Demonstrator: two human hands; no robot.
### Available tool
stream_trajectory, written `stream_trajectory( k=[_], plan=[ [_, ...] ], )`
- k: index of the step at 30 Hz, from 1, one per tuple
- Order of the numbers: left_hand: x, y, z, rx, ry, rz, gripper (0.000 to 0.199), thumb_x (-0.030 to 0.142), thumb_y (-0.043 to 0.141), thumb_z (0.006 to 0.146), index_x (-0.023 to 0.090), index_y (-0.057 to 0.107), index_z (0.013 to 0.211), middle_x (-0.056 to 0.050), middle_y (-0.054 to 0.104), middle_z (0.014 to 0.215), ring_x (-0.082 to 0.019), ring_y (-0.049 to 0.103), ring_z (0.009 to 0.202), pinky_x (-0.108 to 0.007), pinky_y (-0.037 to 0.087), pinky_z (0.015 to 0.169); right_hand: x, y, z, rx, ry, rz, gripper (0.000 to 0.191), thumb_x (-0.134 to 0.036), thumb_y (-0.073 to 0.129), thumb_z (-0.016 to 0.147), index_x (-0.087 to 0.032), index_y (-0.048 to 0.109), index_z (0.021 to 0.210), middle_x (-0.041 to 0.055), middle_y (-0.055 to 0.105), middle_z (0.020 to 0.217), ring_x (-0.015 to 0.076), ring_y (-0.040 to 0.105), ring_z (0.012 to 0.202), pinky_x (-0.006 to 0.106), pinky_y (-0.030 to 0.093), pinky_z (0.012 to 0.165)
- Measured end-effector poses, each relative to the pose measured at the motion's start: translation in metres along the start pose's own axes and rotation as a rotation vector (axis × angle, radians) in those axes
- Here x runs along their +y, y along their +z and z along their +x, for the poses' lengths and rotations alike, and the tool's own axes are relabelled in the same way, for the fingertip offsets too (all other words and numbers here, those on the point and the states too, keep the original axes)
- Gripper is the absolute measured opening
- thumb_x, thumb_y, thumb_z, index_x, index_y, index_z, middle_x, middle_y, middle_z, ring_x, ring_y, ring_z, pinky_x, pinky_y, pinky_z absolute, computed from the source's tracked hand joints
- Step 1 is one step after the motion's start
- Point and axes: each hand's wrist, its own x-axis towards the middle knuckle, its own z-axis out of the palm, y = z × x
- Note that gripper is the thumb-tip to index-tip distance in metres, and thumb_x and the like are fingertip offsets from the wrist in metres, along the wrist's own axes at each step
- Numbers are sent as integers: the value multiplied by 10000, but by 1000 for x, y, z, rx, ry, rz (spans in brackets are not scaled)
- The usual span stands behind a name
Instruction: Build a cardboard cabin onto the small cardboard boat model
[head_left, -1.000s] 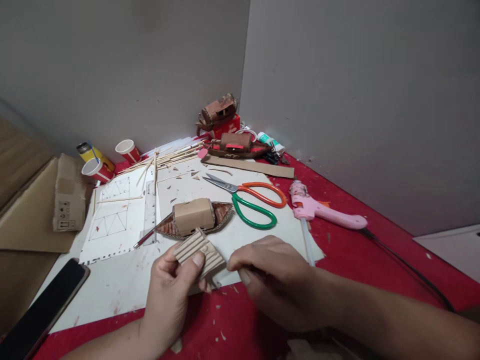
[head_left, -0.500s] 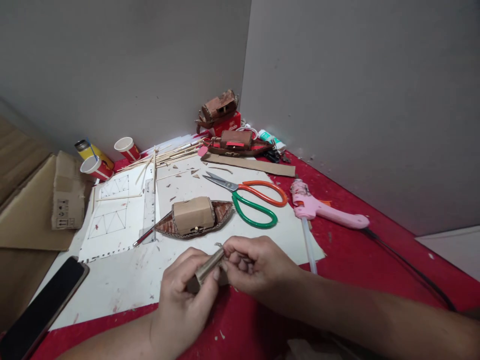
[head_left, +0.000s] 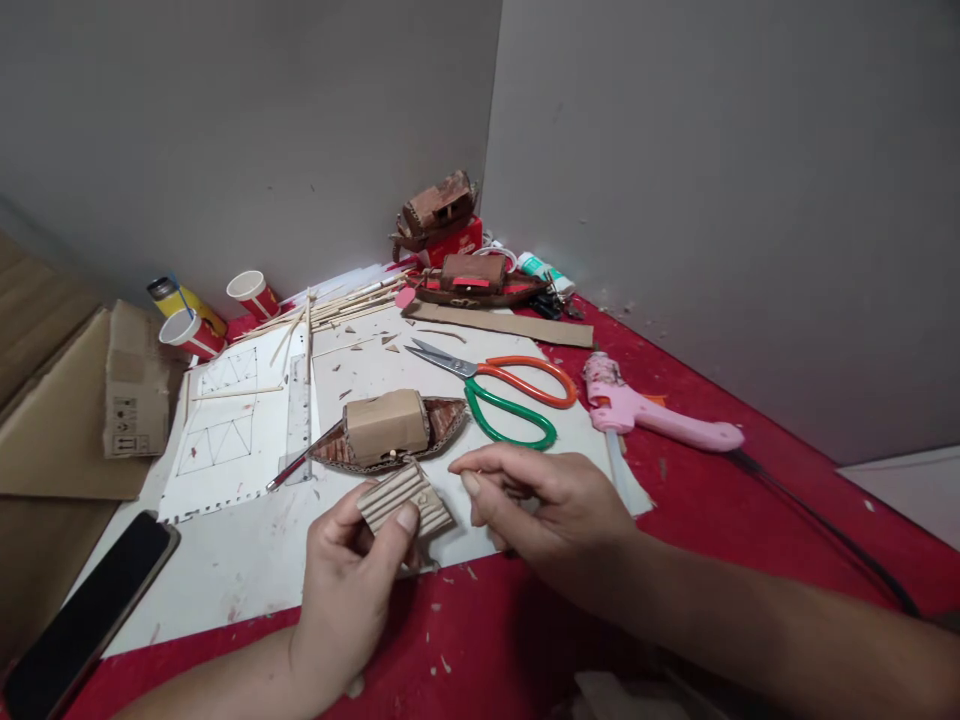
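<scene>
My left hand point(head_left: 349, 575) grips a small piece of corrugated cardboard point(head_left: 394, 492), thumb on top, its ridged side facing up. To the right of it, my right hand point(head_left: 551, 505) is apart from the cardboard, thumb and forefinger pinched together; anything between those fingertips is too small to make out. Just beyond the cardboard lies a model boat point(head_left: 386, 430) with a brown hull and a curved cardboard roof. Scissors point(head_left: 491, 385) with one orange and one green handle lie to the boat's right, blades partly apart.
A pink glue gun point(head_left: 645, 412) with its cord lies at right. Two more model boats point(head_left: 472, 275) stand at the back near wooden sticks point(head_left: 345, 312) and a cardboard strip point(head_left: 502, 325). At left are paper cups point(head_left: 253, 290), a drawing point(head_left: 217, 440), a phone point(head_left: 90, 610) and a cardboard box point(head_left: 60, 420).
My right hand has come off the cardboard and moved a little right. In my left hand the piece, earlier curled under the fingers of both hands, now shows its ridged face upward.
</scene>
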Motion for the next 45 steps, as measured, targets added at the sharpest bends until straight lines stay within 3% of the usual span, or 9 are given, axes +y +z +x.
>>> stream_trajectory(
  k=[5, 9, 18, 23, 26, 30, 35, 40, 45],
  plan=[
    [-8, -2, -1, -18, 16, 7, 156, 289, 649, 883, 170, 685, 790, 22, 647, 649, -96, 562, 580, -188, 481, 560, 3, 7, 0, -140, 90, 109, 244, -316, 520, 864, -155, 692, 928, -42, 534, 527, 88, 455, 429, 205, 349, 426],
    [-10, -2, -2, -43, 198, 137, 94, 192, 625, 898, 198, 707, 852, 10, 686, 789, -106, 615, 703, -192, 491, 640, 11, 15, -1, -202, 149, 204, 181, -326, 576, 844, -169, 664, 862, -33, 564, 594, 74, 439, 465, 191, 338, 437],
    [-6, -2, -4, -123, 625, 370, 135, 47, 593, 865, 157, 670, 876, -15, 651, 731, -96, 612, 662, -184, 496, 626, 16, 21, -7, -246, 175, 98, 178, -251, 497, 819, -205, 488, 648, -45, 497, 539, 81, 416, 467, 207, 310, 445],
    [-6, -2, -8, -172, 725, 435, 174, 9, 567, 851, 130, 660, 936, -40, 647, 731, -109, 597, 655, -197, 493, 604, 13, 21, -7, -241, 141, 7, 171, -214, 449, 782, -205, 505, 622, -25, 550, 499, 95, 474, 444, 214, 319, 440],
    [-3, -2, -10, -146, 619, 358, 149, 34, 572, 865, 150, 666, 867, -28, 645, 718, -107, 602, 648, -200, 486, 604, 13, 14, -4, -157, 62, -46, 181, -219, 459, 810, -200, 533, 646, -36, 539, 493, 86, 459, 436, 208, 317, 437],
    [-2, -2, -12, -156, 216, 117, 218, 194, 582, 923, 164, 653, 719, -16, 645, 658, -123, 618, 631, -232, 500, 632, 8, 0, 3, -17, -2, -47, 217, -240, 470, 884, -185, 590, 712, -41, 558, 513, 74, 468, 438, 198, 348, 458],
    [-7, -2, -5, -110, -182, -182, 219, 343, 669, 875, 160, 677, 756, 7, 650, 580, -119, 598, 560, -235, 512, 617, -1, -5, 5, -87, 45, 71, 335, -309, 470, 921, -190, 563, 622, -48, 508, 466, 67, 445, 410, 193, 345, 435],
    [-9, 0, -2, -129, -230, -205, 177, 338, 694, 851, 161, 696, 837, 15, 652, 597, -120, 593, 562, -238, 514, 611, 1, 5, 4, -265, 281, 338, 219, -380, 590, 847, -184, 633, 760, -52, 541, 520, 70, 421, 438, 192, 307, 419],
    [-13, 0, -4, -131, -4, 41, 155, 266, 637, 893, 167, 673, 779, 9, 648, 660, -119, 578, 611, -219, 487, 600, 4, 13, 3, -192, 324, 321, 207, -331, 615, 751, -190, 523, 632, -65, 459, 514, 65, 360, 467, 193, 279, 437]
  ],
)
